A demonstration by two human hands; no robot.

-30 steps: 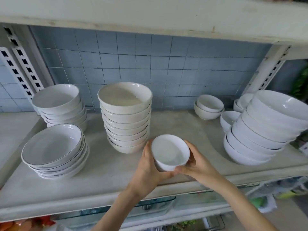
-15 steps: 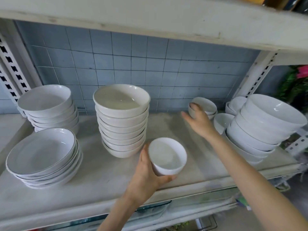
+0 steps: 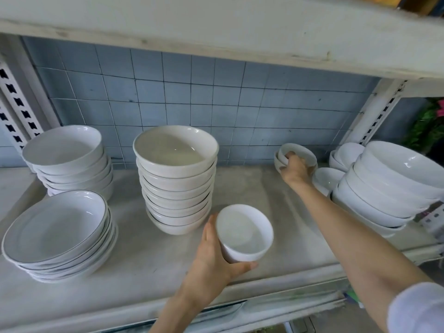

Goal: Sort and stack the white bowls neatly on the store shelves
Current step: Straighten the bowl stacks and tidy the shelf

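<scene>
Large bowls stand stacked on the shelf, but the small ones are not yet gathered — the left hand curls its fingers round one small bowl near the front edge, and the right hand grips a nested pair at the back.

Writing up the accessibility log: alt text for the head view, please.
A person's left hand holds a small white bowl at the front of a shelf, while the right hand grips two small stacked bowls by the blue tiled wall. A tall stack of larger bowls stands mid-shelf, with shallow dishes at left and big bowls at right.
</scene>
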